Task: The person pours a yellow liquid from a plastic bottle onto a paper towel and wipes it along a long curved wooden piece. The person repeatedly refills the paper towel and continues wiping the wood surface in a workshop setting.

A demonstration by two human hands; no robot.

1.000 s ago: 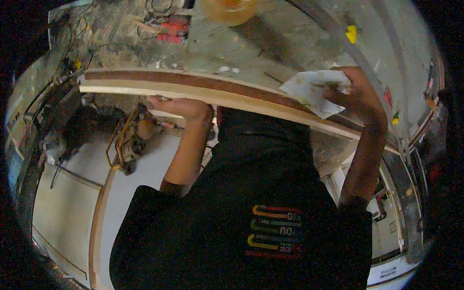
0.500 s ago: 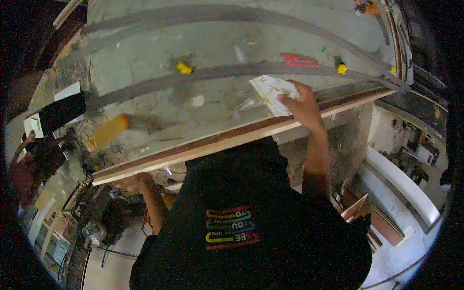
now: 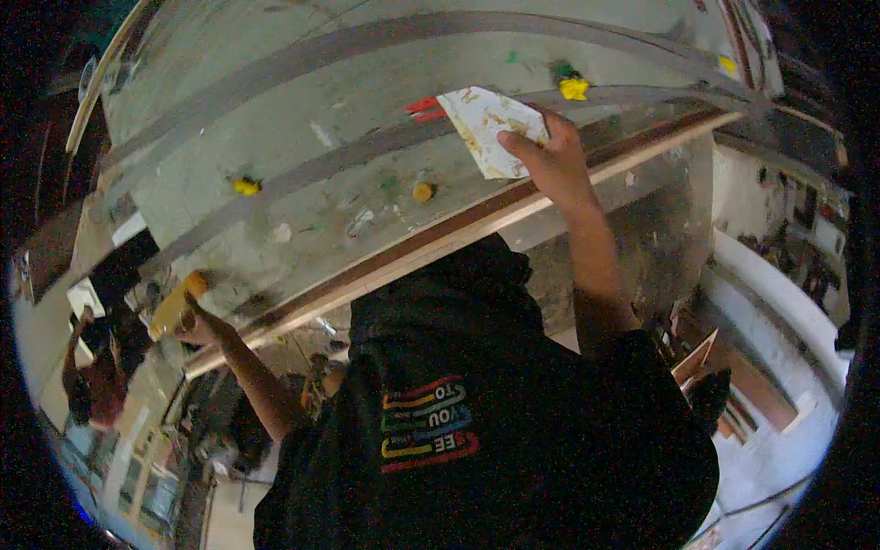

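Observation:
My left hand [image 3: 197, 325] is closed round a yellowish plastic bottle [image 3: 179, 304] with an orange end, near the left end of the bench. In my right hand [image 3: 552, 158] is a stained white flat piece [image 3: 490, 133] with angled corners, pinched between thumb and fingers above the bench. Along the near edge of the bench runs a long wooden strip [image 3: 440, 246], pale on its side and dark brown on top. A small round amber cap [image 3: 423, 192] sits on the bench close to the white piece.
The worn greenish bench top [image 3: 312, 174] carries dark grey bands, yellow blobs [image 3: 246, 186] and a red patch [image 3: 422, 110]. Another person [image 3: 96, 367] is at the far left with a white object. Boards [image 3: 747, 367] stand at the lower right.
My left hand has come up from beside the strip's left end and taken hold of the bottle. The right hand has shifted the white piece, and the amber cap now shows. The view has turned.

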